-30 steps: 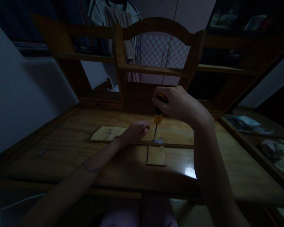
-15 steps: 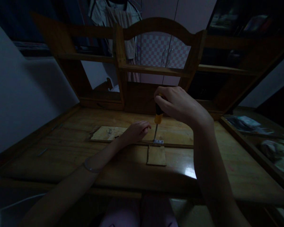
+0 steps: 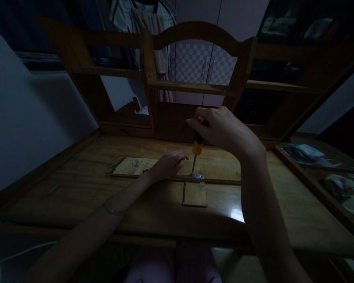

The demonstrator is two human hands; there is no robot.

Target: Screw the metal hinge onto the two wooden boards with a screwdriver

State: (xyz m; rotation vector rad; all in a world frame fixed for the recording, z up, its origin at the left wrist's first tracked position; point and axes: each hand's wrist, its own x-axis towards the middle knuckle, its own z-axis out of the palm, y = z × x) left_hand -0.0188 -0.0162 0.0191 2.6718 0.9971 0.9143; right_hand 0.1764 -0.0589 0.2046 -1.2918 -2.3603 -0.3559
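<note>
My right hand (image 3: 221, 127) is wrapped from above around the handle of a yellow and black screwdriver (image 3: 197, 147), its thumb lifted a little off the handle. The shaft slants down to a small silver hinge (image 3: 197, 177) at the near edge of a long wooden plank (image 3: 221, 169). A small square piece of wood (image 3: 195, 194) lies on the near side of the hinge. Just left of the shaft, my left hand (image 3: 171, 163) bears on the plank with curled fingers, holding it. The screw under the tip is too small to make out.
The plank lies on a wooden desk (image 3: 153, 214) with shelves (image 3: 191, 88) along the back. A thin metal piece (image 3: 52, 190) lies on the left. At right, an open compartment (image 3: 315, 184) holds plastic-wrapped items. A white cable (image 3: 29, 250) runs at lower left.
My right thumb has loosened and shifted left, and the fingers have turned slightly around the screwdriver handle. My left hand, the plank and the hinge stay in place.
</note>
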